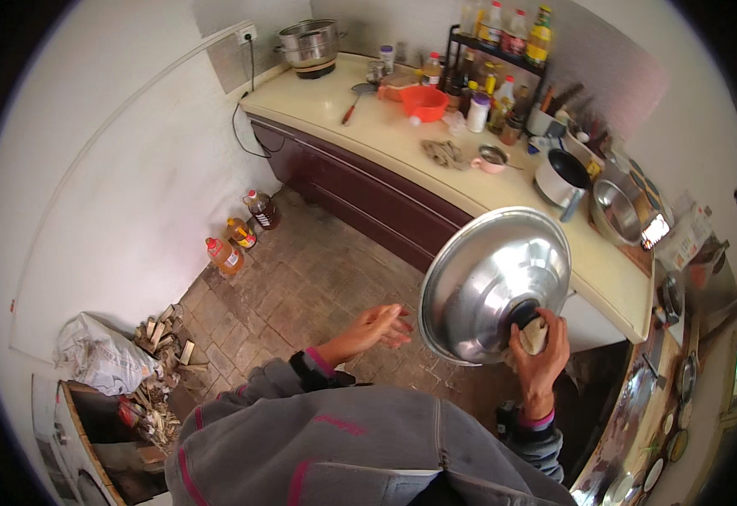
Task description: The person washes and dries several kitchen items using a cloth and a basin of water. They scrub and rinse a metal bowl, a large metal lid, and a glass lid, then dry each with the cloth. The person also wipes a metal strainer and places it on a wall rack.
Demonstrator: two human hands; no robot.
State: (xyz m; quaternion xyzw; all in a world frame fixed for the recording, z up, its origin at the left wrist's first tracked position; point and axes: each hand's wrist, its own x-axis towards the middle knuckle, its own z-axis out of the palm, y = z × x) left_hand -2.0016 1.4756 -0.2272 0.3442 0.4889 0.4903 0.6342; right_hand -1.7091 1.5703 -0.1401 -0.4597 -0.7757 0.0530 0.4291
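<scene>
A large domed metal lid (488, 272) hangs tilted in front of me, below the counter's front edge. My right hand (542, 354) grips its black knob (522, 311) with a beige cloth (534, 336) between fingers and knob. To the left of the lid, my left hand (368, 332) is held over the brick floor with its fingers apart and nothing in it. A crumpled brown cloth (444, 154), a pink cup (490, 159) with a strainer on it, and a white pot (562, 178) with a dark inside stand on the counter beyond the lid.
The cream counter (368, 136) carries a steamer pot (310, 47), a red plastic basket (425, 103), a skimmer (359, 98), a metal bowl (615, 212) and a bottle rack (498, 54). Oil bottles (224, 255) stand by the wall. Firewood (156, 332) and a white sack (106, 354) lie left.
</scene>
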